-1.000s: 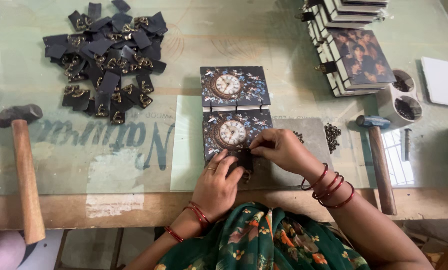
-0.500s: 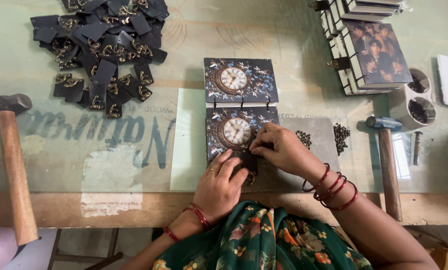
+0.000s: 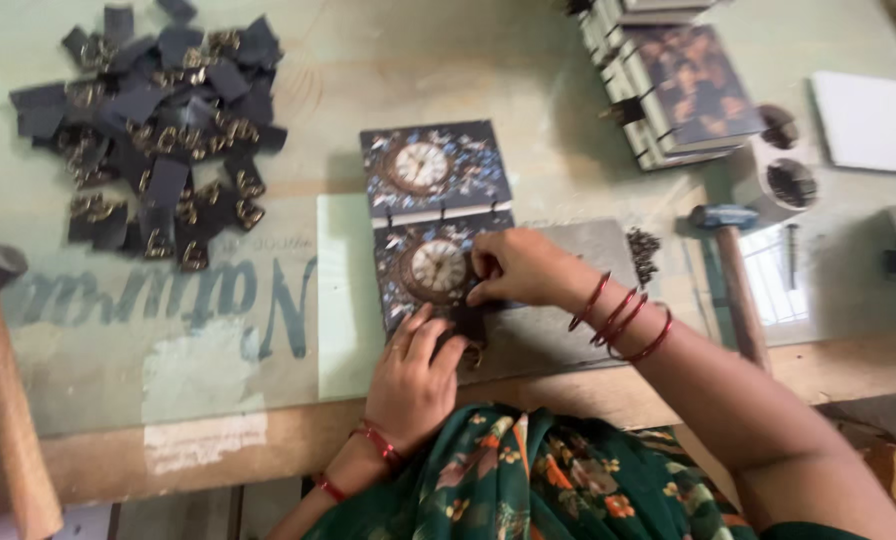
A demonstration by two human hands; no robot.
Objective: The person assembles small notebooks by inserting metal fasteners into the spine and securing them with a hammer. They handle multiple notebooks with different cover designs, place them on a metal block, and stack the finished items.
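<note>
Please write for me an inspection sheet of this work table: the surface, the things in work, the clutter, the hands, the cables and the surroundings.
Surface: glass-topped table with a wooden front edge.
Job's things: open clock-print cover lying flat on a grey slab; a dark clasp at its near edge.
Clutter: pile of dark clasps far left; hammer left; second hammer right; small tacks; stack of books; two cups; white sheet.
Hands: left hand on the clasp; right hand pressing the cover.
Cables: nothing seen.
Surroundings: green floral cloth on the lap.
</note>
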